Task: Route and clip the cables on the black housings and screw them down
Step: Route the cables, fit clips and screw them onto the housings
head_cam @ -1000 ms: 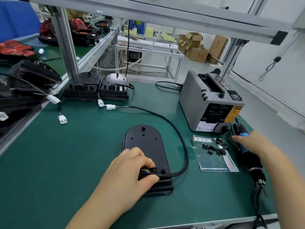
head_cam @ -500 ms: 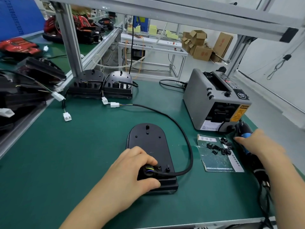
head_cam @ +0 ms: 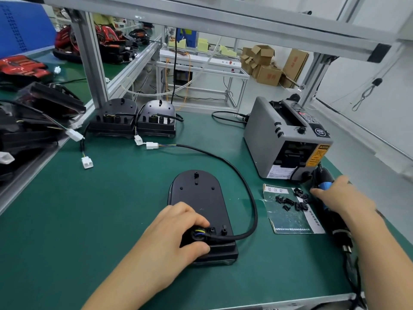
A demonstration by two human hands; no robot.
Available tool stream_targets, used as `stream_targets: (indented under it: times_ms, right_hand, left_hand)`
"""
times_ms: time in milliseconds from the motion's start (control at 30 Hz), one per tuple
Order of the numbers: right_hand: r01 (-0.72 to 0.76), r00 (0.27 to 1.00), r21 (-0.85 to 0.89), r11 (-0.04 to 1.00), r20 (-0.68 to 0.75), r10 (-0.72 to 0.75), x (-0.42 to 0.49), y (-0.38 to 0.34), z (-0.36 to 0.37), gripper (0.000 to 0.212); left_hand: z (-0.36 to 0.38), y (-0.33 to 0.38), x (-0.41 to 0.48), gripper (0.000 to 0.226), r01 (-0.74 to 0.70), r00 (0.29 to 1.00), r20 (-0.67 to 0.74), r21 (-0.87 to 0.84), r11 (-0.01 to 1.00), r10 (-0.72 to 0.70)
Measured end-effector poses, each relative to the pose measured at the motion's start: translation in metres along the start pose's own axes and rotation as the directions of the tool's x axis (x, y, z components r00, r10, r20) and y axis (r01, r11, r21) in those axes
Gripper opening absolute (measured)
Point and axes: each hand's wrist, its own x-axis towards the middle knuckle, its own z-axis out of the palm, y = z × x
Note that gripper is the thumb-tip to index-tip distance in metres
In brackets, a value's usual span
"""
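A black oval housing (head_cam: 199,199) lies flat on the green mat in front of me. A black cable (head_cam: 243,182) loops from its near end round the right side to a white connector (head_cam: 152,145). My left hand (head_cam: 172,233) grips the cable's end with its coloured wires against the housing's near edge. My right hand (head_cam: 342,198) holds a black electric screwdriver (head_cam: 333,218) with a blue band, lying on the mat at the right. Several small black clips (head_cam: 292,201) lie on a laminated sheet (head_cam: 288,218) beside it.
A grey tape dispenser (head_cam: 283,139) stands at the right rear. Two more black housings (head_cam: 131,119) with cables stand by the aluminium post (head_cam: 89,61). Black and red parts (head_cam: 29,113) are piled at the left. The mat's front edge (head_cam: 268,304) is close below.
The view has shifted slightly; my left hand stays on the cable end and my right hand stays on the screwdriver, which has barely moved.
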Motion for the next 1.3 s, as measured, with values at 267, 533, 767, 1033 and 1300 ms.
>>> stream_targets:
  times_ms: [267,533,767,1033,1300]
  right_hand:
    - [0.043,0.999,-0.066,0.997,0.02,-0.042,-0.009,0.009,0.0,0.07]
    - [0.108,0.994,-0.005,0.994,-0.029,-0.108,-0.018,0.009,-0.01,0.063]
    - [0.342,0.939,0.714,0.611,-0.241,-0.245,-0.024,-0.019,-0.025,0.012]
    - [-0.062,0.979,0.944,0.323,0.121,-0.165,-0.007,-0.044,-0.024,0.02]
    - [-0.076,0.989,0.966,0.248,0.105,-0.103,0.0,-0.057,-0.023,0.013]
  left_hand:
    - [0.002,-0.005,0.001,0.023,-0.015,1.0,-0.01,0.001,1.0,0.015]
    - [0.004,-0.008,0.002,0.021,-0.023,1.0,-0.02,0.009,1.0,0.023]
    - [0.005,-0.011,0.002,0.021,-0.033,0.999,-0.036,0.008,0.999,0.034]
    - [0.005,-0.011,0.002,0.02,-0.025,0.999,-0.032,0.003,1.0,0.025]
    - [0.004,-0.009,0.002,0.02,-0.03,0.999,-0.032,0.018,0.999,0.031]
